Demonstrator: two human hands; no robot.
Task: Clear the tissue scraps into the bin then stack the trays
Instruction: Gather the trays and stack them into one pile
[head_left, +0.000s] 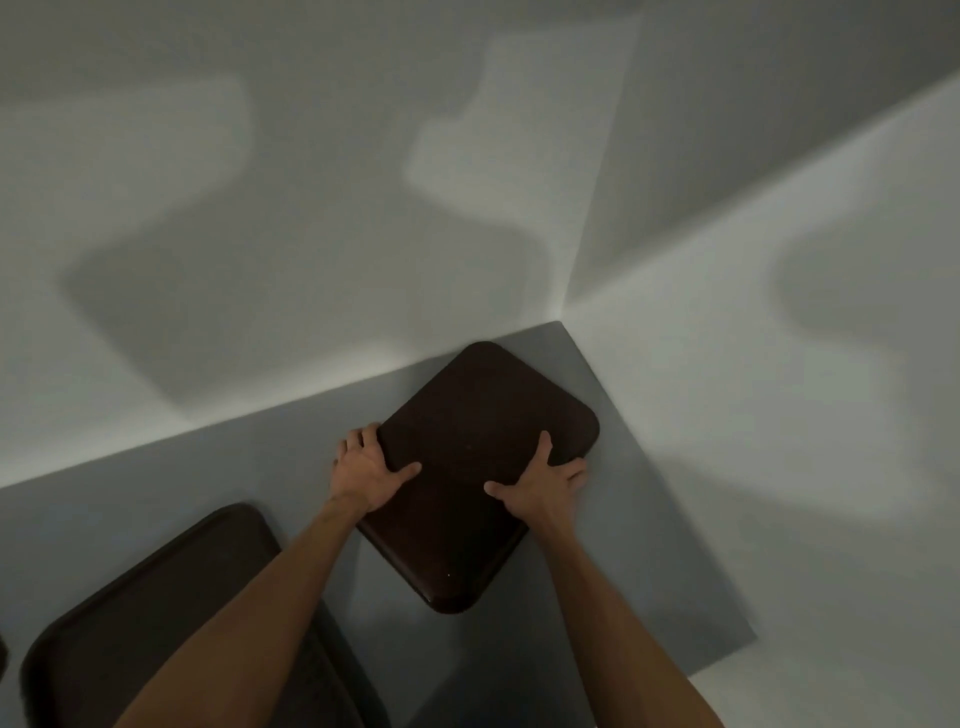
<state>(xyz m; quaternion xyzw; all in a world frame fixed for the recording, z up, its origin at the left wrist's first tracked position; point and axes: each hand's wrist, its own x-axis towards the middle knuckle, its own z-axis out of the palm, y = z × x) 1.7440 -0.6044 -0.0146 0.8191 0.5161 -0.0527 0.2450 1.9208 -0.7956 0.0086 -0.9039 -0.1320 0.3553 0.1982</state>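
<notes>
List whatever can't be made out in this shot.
Head view only:
- The near tray is cut off by the bottom edge and partly covered by the left forearm.
- A dark sliver is cut off by the left edge, so it can't be identified.
- The held tray, gripped by the left hand and right hand, hides what is under it. Whether it is lifted or resting is unclear.
- No bin or tissue scraps are in frame.

Person seen only as two arms: left hand (366, 470) and right hand (540, 488) both bare, left forearm (260, 613) and right forearm (613, 623) bare too, uncovered right down to the bottom edge of the view. Forearms long and lean, fingers slim, nails too small to make out. Small darker mark on left forearm just behind the wrist, too blurred to identify.
</notes>
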